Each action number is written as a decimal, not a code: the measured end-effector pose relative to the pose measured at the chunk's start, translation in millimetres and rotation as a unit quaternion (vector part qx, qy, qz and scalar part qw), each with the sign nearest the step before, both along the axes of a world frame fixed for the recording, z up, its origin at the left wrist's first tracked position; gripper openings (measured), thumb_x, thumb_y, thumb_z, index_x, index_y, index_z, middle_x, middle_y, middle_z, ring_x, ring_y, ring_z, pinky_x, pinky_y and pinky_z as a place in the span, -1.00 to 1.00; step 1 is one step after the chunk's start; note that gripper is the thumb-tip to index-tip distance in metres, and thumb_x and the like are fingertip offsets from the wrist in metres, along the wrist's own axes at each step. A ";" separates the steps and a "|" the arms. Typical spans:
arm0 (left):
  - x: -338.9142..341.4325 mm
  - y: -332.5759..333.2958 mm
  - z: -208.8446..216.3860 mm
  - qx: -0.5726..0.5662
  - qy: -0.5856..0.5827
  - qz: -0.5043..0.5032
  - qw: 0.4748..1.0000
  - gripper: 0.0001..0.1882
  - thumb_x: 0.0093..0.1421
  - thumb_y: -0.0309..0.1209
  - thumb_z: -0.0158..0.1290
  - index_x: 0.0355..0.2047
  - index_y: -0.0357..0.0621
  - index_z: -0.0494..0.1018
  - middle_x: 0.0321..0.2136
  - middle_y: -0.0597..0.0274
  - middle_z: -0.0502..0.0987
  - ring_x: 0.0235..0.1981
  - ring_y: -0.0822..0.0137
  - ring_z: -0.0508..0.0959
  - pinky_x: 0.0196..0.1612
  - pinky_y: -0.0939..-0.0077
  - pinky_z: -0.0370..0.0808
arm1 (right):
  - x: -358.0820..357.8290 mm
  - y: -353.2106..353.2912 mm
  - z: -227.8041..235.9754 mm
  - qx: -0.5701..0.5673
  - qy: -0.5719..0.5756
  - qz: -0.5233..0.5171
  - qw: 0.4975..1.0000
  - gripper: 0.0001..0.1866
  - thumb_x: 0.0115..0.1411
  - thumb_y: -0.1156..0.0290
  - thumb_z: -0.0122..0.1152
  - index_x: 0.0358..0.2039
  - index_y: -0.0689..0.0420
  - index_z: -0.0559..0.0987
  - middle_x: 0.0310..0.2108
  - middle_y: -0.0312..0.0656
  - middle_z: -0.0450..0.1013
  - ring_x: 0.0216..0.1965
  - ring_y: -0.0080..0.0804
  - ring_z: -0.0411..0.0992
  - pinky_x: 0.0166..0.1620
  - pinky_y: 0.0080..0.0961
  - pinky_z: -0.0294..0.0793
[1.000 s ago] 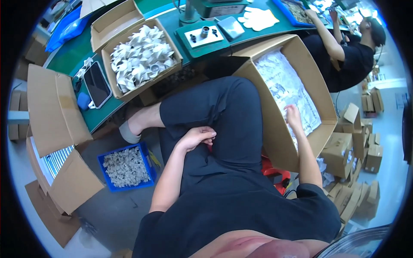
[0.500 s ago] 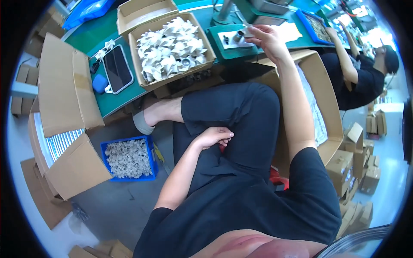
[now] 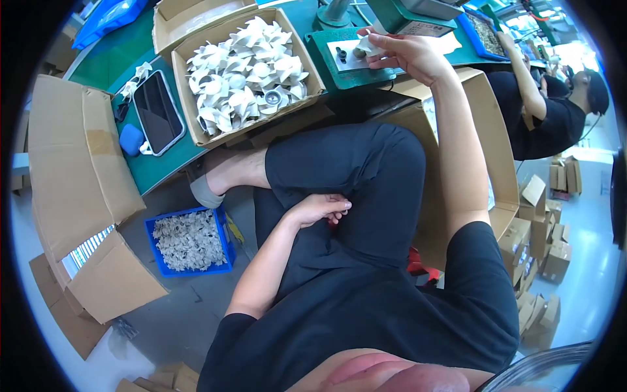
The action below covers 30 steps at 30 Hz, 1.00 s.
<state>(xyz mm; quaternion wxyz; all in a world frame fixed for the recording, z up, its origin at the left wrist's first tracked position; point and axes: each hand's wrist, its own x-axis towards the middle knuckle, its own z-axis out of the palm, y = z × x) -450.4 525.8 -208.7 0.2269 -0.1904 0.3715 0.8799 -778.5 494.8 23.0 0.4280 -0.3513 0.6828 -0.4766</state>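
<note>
My right hand point(image 3: 415, 57) is stretched out over the bench fixture, its fingers closed on a white plastic fan wheel point(image 3: 369, 44). The fingers cover part of the wheel. Under it is a green machine base point(image 3: 356, 80) bearing a white plate with a small dark post point(image 3: 341, 53). My left hand point(image 3: 320, 210) rests in my lap with curled fingers; what they hold, if anything, is hidden. Left of the fixture, an open cardboard box point(image 3: 312, 78) is heaped with white fan wheels point(image 3: 245, 75).
A phone point(image 3: 159, 112) and a blue earbud case point(image 3: 131, 140) lie at the bench's left. On the floor stands a blue bin point(image 3: 228, 261) of small grey-white parts. Open cartons flank me point(image 3: 78, 163). At the far right, another person point(image 3: 548, 111) works by a blue tray point(image 3: 480, 39).
My right hand has come down closer to the fixture, and the white fan wheel is now over the plate. The view has shifted slightly. My left hand stays in my lap.
</note>
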 end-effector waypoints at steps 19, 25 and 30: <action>4.1 12.3 3.1 0.012 -0.020 0.004 1.000 -0.76 0.32 -0.28 0.21 -0.15 -0.18 0.55 -0.33 0.37 0.57 -0.36 0.57 0.56 -0.24 0.69 0.54 | -78.1 -49.6 -89.0 -0.081 0.460 -0.025 0.884 -0.73 0.27 0.33 0.18 -0.07 0.14 0.62 -0.03 -0.12 0.53 -0.14 -0.29 0.52 -0.21 -0.36 0.49; -12.7 -2.4 -0.6 0.000 0.002 -0.005 1.000 -0.81 0.33 -0.29 0.19 -0.18 -0.13 0.55 -0.33 0.39 0.56 -0.35 0.58 0.55 -0.24 0.70 0.53 | -115.5 -58.7 -124.1 -0.144 0.822 -0.140 0.532 -0.71 0.20 0.44 0.09 -0.08 0.09 0.61 0.03 -0.13 0.54 0.12 -0.06 0.41 0.19 -0.08 0.32; 15.2 1.5 -10.0 -0.017 0.008 0.039 0.999 -0.80 0.34 -0.25 0.19 -0.19 -0.09 0.55 -0.35 0.43 0.55 -0.34 0.59 0.54 -0.24 0.70 0.52 | -27.5 -15.0 -51.8 -0.100 0.172 0.064 0.978 -0.64 0.20 0.46 0.22 0.02 0.19 0.63 -0.09 -0.18 0.61 -0.10 -0.33 0.53 0.10 -0.39 0.42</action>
